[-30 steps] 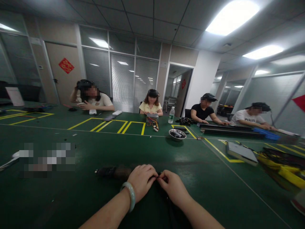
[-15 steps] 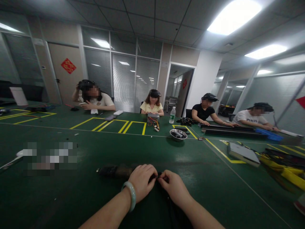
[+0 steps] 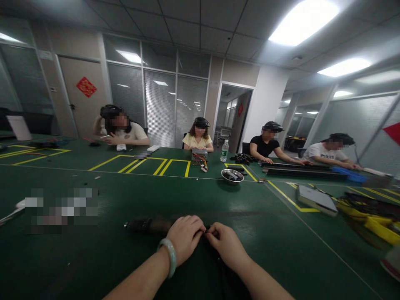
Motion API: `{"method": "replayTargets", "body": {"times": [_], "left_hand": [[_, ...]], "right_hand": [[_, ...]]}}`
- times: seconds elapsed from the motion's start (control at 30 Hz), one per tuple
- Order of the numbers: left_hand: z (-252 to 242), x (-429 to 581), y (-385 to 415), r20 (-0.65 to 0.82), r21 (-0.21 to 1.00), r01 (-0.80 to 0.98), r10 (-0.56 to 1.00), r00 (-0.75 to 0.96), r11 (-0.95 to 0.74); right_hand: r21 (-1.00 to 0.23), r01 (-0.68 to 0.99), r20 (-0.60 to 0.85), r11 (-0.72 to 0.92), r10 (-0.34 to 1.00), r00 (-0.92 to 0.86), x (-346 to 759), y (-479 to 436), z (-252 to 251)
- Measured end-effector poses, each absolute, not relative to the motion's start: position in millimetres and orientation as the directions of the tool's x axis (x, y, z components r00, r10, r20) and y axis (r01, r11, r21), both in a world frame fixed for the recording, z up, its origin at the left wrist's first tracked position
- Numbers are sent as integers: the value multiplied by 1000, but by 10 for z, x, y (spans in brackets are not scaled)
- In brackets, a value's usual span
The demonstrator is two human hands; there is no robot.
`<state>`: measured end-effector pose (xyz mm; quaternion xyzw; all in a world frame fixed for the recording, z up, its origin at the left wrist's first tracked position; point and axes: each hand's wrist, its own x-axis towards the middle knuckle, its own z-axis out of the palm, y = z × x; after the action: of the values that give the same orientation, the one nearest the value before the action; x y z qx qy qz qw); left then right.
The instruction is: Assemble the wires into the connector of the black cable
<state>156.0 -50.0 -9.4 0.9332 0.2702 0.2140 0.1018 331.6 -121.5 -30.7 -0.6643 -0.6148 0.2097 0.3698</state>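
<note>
My left hand, with a pale green bangle on its wrist, is closed in a pinch on a small dark part where it meets my right hand, also pinched shut. What the fingertips grip is too small and dark to name. A long dark bar-shaped object lies on the green table just behind my left hand, running to the left. A dark strip or cable runs down between my forearms.
Several people sit along the far side of the table. A metal bowl, a water bottle, a grey flat device, yellow parts at right and yellow floor-tape boxes lie beyond.
Both hands stay pinched together in the same spot. Only the camera view has shifted slightly.
</note>
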Motion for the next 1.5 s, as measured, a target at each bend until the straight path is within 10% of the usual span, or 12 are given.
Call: {"method": "replayTargets", "body": {"times": [1.5], "left_hand": [[-39, 1571, -533, 314, 315, 503, 588, 745, -805]], "right_hand": [[-759, 651, 153, 10, 975, 163, 3325, -1205, -300]]}}
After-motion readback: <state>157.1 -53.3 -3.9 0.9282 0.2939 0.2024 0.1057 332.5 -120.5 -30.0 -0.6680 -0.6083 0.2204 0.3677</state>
